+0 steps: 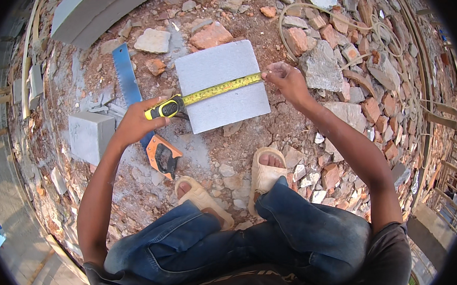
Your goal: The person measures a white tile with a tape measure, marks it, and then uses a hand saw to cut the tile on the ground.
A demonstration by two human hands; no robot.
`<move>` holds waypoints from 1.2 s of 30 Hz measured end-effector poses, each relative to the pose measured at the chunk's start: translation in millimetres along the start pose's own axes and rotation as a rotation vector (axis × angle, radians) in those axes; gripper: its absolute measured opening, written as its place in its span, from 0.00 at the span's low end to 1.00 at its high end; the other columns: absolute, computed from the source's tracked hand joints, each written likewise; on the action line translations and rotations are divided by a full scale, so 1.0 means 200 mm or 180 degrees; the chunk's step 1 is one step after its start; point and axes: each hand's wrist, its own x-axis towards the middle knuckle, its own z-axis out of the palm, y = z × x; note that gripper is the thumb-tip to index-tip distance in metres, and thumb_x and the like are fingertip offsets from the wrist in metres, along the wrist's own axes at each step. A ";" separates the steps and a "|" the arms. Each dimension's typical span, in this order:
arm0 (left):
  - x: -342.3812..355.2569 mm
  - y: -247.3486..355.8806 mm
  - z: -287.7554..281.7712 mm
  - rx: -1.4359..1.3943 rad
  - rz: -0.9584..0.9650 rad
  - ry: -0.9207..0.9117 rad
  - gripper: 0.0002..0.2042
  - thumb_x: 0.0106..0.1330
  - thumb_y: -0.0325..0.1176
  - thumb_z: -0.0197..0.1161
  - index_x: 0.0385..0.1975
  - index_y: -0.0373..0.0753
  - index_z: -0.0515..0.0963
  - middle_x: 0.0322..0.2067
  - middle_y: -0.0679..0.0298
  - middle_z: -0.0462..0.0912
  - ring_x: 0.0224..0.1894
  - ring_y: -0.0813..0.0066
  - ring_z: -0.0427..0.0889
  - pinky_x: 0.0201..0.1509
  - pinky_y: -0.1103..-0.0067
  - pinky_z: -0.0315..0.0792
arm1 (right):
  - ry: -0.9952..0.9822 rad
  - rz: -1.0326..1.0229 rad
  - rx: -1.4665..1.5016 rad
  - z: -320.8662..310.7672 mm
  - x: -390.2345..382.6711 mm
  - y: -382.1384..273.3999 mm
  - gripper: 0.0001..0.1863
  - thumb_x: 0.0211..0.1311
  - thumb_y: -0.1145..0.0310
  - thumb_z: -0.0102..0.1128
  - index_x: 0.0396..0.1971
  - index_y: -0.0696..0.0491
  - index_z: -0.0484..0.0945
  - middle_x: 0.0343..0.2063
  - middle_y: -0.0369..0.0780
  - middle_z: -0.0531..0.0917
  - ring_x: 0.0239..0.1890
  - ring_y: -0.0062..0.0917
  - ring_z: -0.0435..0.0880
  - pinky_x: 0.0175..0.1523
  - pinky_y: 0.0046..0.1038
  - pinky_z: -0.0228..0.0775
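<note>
From where I stand, the grey block (pixel 229 113) lies flat on the rubble-strewn ground (pixel 216 151), ahead of the person's sandals (pixel 265 179), with the tape measure (pixel 169 108) drawn across its upper face. The left hand (pixel 134 121) grips the case just off the block's left edge; the right hand (pixel 288 82) pinches the tape's free end at the right edge. Primary fault: if the right finger and thumb slip, the tape may recoil toward the case and strike the left hand. Secondary fault: if either end drifts toward a near or far corner, the tape will lie askew and the reading will come out long. Whether the end hook seats on the right edge cannot be told, as the fingers cover it; a poor seat would shift the reading. Caution: the handsaw (pixel 127 75) passes beneath the left hand in this view, toothed side outward, away from the block; a careless drop of that hand could meet the teeth.
</note>
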 end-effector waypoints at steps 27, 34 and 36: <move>0.01 -0.05 -0.08 -0.0205 0.0217 0.0106 0.23 0.58 0.34 0.70 0.55 0.36 0.78 0.43 0.65 0.83 0.43 0.80 0.79 0.50 0.80 0.73 | -0.0021 -0.0128 0.0032 0.08 -0.07 -0.10 0.16 0.63 0.64 0.70 0.41 0.62 0.84 0.29 0.38 0.87 0.29 0.16 0.83 0.34 0.21 0.78; 0.00 -0.14 -0.11 -0.0268 0.0170 0.0160 0.22 0.58 0.31 0.69 0.53 0.36 0.76 0.44 0.66 0.82 0.45 0.81 0.78 0.50 0.80 0.73 | 0.0069 -0.0343 -0.0040 0.08 -0.08 -0.10 0.20 0.59 0.61 0.71 0.41 0.64 0.85 0.28 0.45 0.88 0.27 0.22 0.87 0.33 0.24 0.79; 0.00 -0.19 -0.14 -0.0240 0.0187 0.0193 0.22 0.57 0.31 0.69 0.53 0.36 0.76 0.45 0.67 0.81 0.45 0.81 0.78 0.51 0.81 0.72 | 0.0106 -0.0333 -0.0076 0.09 -0.08 -0.10 0.20 0.59 0.61 0.71 0.41 0.64 0.85 0.27 0.45 0.88 0.26 0.22 0.87 0.32 0.24 0.79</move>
